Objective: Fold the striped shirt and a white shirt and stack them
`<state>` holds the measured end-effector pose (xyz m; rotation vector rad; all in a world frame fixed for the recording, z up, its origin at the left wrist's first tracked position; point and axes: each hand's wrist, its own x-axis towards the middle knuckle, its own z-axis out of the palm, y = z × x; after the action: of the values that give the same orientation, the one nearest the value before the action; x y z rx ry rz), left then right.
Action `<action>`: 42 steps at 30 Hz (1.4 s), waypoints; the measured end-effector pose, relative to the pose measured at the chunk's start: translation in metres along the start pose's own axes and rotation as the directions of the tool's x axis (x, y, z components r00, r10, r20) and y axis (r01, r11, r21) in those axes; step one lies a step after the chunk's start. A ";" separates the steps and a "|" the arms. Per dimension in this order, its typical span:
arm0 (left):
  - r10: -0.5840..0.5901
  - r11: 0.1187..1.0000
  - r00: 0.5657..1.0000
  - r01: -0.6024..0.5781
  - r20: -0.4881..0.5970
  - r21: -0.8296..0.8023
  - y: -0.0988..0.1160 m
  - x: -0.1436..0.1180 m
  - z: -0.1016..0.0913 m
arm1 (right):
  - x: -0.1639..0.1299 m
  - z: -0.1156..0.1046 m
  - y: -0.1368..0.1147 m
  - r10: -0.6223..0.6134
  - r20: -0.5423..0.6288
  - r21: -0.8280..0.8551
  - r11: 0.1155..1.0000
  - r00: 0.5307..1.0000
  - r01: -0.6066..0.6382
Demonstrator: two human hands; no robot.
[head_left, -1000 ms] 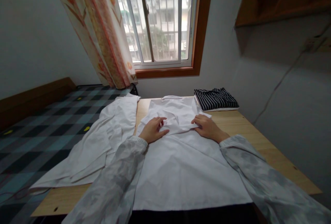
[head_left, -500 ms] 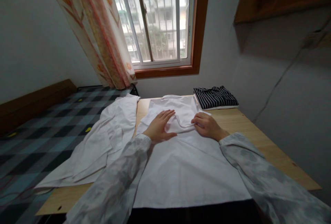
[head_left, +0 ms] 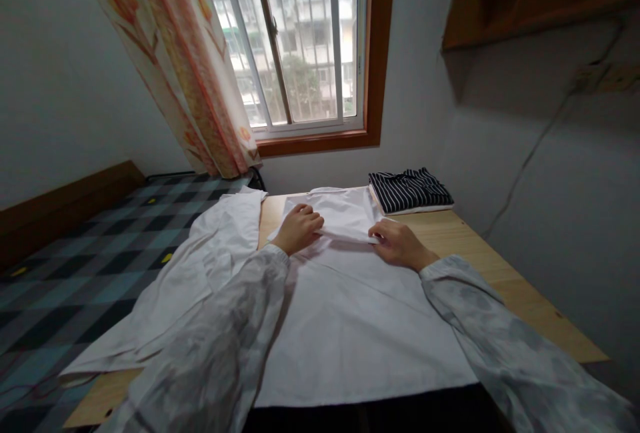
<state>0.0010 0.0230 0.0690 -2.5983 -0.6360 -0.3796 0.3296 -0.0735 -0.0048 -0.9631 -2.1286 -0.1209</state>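
Note:
A white shirt (head_left: 365, 326) lies spread over the wooden board, its near hem hanging at the board's front edge. Across its far part runs a folded edge of the cloth. My left hand (head_left: 301, 227) grips the left end of that fold, fingers curled in. At the right end, my right hand (head_left: 400, 243) pinches the same fold between thumb and fingers. The fold is stretched between both hands, slightly raised. The fingertips are partly hidden by the cloth and the hands themselves.
Left of the shirt lies another white garment (head_left: 200, 273), partly over the checked bed cover (head_left: 100, 266). A folded black-and-white striped garment (head_left: 410, 191) sits at the far right of the wooden board (head_left: 505, 266). Behind are a window (head_left: 305, 53) and a curtain (head_left: 175, 66).
My left hand, flat with fingers spread before, has closed on the cloth. The fold between the hands is now straighter and smoother. My right hand keeps its pinch.

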 end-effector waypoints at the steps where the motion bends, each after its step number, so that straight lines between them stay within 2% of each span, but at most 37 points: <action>1: 0.024 0.998 0.999 -0.020 -0.049 0.064 0.000 -0.009 -0.005 | 0.001 0.000 -0.001 0.003 0.024 -0.032 0.999 1.000 -0.003; 3: 0.079 0.987 0.990 -0.062 -0.113 0.147 0.004 -0.028 -0.014 | 0.003 0.001 -0.002 0.020 0.031 -0.117 0.993 0.999 -0.017; 5: 0.117 0.982 0.987 -0.099 -0.109 0.159 0.009 -0.049 -0.018 | 0.005 0.000 -0.002 0.053 -0.005 -0.184 0.981 0.999 -0.053; 7: 0.112 0.986 0.993 -0.107 -0.033 0.126 0.013 -0.068 -0.019 | 0.004 -0.002 -0.001 0.076 -0.005 -0.194 0.978 0.997 -0.076; 9: 0.076 0.995 0.992 -0.082 0.097 0.063 0.016 -0.085 -0.019 | 0.002 -0.004 0.002 0.076 0.061 -0.165 0.984 0.995 -0.065; 11: 0.051 0.998 0.971 -0.040 0.232 -0.049 0.018 -0.098 -0.022 | -0.001 -0.006 0.005 0.068 0.139 -0.128 0.991 0.988 -0.050; 14: 0.025 0.952 0.929 0.090 0.369 -0.292 0.019 -0.108 -0.037 | -0.006 -0.010 0.011 0.092 0.190 -0.105 0.992 0.977 -0.073; 17: -0.028 0.827 0.885 0.282 0.466 -0.486 0.018 -0.105 -0.056 | -0.009 -0.013 0.015 0.165 0.217 -0.093 0.985 0.962 -0.147; 19: -0.156 0.774 0.880 0.391 0.449 -0.498 0.011 -0.101 -0.059 | -0.011 -0.013 0.017 0.240 0.197 -0.114 0.969 0.951 -0.221; 21: -0.388 0.749 0.855 0.510 0.344 -0.424 -0.001 -0.098 -0.050 | -0.011 -0.010 0.020 0.322 0.089 -0.162 0.938 0.942 -0.306; 22: -0.508 0.721 0.813 0.583 0.286 -0.376 -0.009 -0.097 -0.041 | -0.011 -0.007 0.022 0.353 0.018 -0.180 0.921 0.935 -0.344; 23: -0.609 0.674 0.751 0.659 0.255 -0.334 -0.018 -0.096 -0.031 | -0.012 -0.004 0.026 0.375 -0.048 -0.188 0.907 0.926 -0.377; 25: -0.758 0.515 0.573 0.819 0.311 -0.255 -0.034 -0.095 -0.008 | -0.014 0.005 0.034 0.416 -0.132 -0.177 0.883 0.900 -0.434; 26: -0.793 0.438 0.485 0.874 0.368 -0.208 -0.041 -0.094 0.002 | -0.016 0.010 0.039 0.445 -0.149 -0.166 0.869 0.883 -0.466; 27: -0.814 0.390 0.426 0.905 0.396 -0.171 -0.047 -0.092 0.012 | -0.017 0.015 0.043 0.479 -0.156 -0.157 0.851 0.864 -0.500; 28: -0.821 0.358 0.388 0.921 0.420 -0.150 -0.051 -0.090 0.019 | -0.019 0.018 0.047 0.514 -0.153 -0.147 0.833 0.844 -0.534; 29: -0.816 0.345 0.369 0.929 0.445 -0.137 -0.054 -0.088 0.025 | -0.020 0.021 0.051 0.548 -0.145 -0.132 0.814 0.824 -0.565; 32: -0.779 0.382 0.395 0.915 0.486 -0.131 -0.058 -0.081 0.030 | -0.021 0.023 0.058 0.637 -0.089 -0.056 0.765 0.766 -0.642; 34: -0.767 0.411 0.424 0.901 0.481 -0.140 -0.060 -0.080 0.026 | -0.020 0.019 0.059 0.683 -0.063 -0.006 0.729 0.728 -0.684; 36: -0.769 0.418 0.430 0.898 0.474 -0.136 -0.064 -0.082 0.020 | -0.018 0.014 0.060 0.711 -0.063 0.004 0.702 0.701 -0.712; 40: -0.754 0.455 0.409 0.890 0.514 -0.041 -0.067 -0.090 0.011 | -0.020 0.007 0.063 0.722 -0.048 -0.058 0.688 0.690 -0.724; 42: -0.776 0.474 0.417 0.880 0.472 0.003 -0.062 -0.090 0.008 | -0.023 0.005 0.065 0.718 -0.009 -0.091 0.693 0.696 -0.715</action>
<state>-0.1057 0.0433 0.0514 -2.3477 -2.2312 -0.1760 0.3797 -0.0389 -0.0383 -1.7947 -1.6222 0.1985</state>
